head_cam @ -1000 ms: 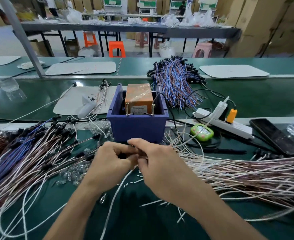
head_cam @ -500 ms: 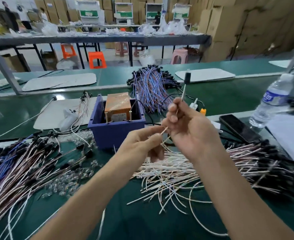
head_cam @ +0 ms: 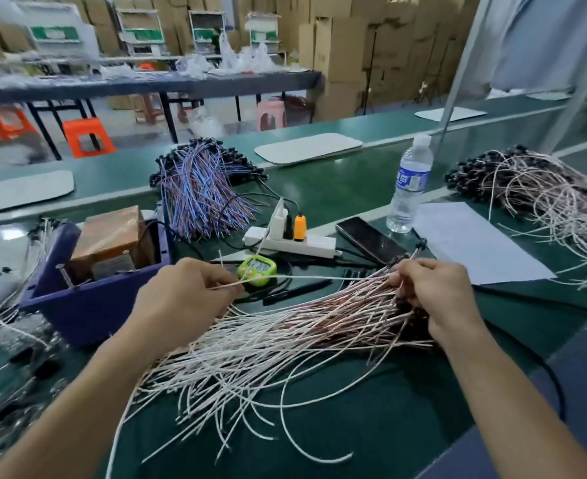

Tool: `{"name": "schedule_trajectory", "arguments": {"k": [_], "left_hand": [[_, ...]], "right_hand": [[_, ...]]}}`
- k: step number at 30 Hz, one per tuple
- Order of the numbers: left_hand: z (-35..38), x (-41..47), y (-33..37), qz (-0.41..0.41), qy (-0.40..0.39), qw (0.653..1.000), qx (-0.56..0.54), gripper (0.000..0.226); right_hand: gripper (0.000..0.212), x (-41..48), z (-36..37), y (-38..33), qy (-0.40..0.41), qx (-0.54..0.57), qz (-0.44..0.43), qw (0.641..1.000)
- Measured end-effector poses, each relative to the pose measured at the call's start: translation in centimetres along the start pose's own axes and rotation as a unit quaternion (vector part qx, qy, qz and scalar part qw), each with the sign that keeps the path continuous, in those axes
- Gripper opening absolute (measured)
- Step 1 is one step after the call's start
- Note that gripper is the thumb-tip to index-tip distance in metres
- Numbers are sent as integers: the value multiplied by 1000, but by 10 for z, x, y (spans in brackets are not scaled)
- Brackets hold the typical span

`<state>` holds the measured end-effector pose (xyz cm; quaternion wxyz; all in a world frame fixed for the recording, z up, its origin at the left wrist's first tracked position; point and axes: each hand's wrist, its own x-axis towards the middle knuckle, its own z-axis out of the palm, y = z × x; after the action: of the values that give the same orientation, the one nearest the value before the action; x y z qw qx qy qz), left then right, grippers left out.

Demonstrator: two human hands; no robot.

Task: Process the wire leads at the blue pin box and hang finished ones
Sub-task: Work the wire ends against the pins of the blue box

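Pinched between thumb and forefinger of the left grip (head_cam: pixel 185 295): the bare end of one white lead (head_cam: pixel 319 278), just right of the blue pin box (head_cam: pixel 88 305). Stretched nearly level from there, long axis running straight away from the box, rightward, into the right grip (head_cam: pixel 433 292). Curled round the same lead near its black-capped end, well right of the box, low on the far end of the pile of leads (head_cam: pixel 285 340). Both closed on that single lead; nothing else held, as far as can be told.

Bare tip pointing back toward the box, near its right wall but not touching. Left grip clearly the nearer of the two, so probably the one to steer the tip in, with the right grip only feeding slack along the same line.

Half a second ago: lead held upright, black cap uppermost, both grips raised above the pile, right of the box. Now brought down low over the table (head_cam: pixel 371 426) and drawn out flat. Box also further left in view, seemingly from a turn of the head.
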<state>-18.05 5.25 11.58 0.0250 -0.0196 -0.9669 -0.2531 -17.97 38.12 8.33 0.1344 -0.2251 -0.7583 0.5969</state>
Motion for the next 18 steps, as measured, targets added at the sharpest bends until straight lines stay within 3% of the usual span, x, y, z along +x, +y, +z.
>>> {"name": "schedule_trajectory", "arguments": {"k": [5,8,10,12,15,18], "left_hand": [[32,4,-10,-29,-61,997,-42,20],[52,1,-18,-31,-81,991,-104,15],[57,-1,-22,-22,-76,990,-117,10],[58,-3,-27,-15,-50,993,-109,14],[56,-10,-34,-22,-14,996,-85,19],[50,-17,-39,-16,-30,997,-74,23]], "right_hand": [[33,5,-10,11,3,-77,-14,997],[45,0,-9,10,46,-268,-96,957],[49,-4,-6,9,73,-328,-143,931],[41,-6,-4,10,72,-348,-190,915],[13,-8,-1,10,13,-340,-238,910],[17,-10,4,13,-27,-375,-243,894]]}}
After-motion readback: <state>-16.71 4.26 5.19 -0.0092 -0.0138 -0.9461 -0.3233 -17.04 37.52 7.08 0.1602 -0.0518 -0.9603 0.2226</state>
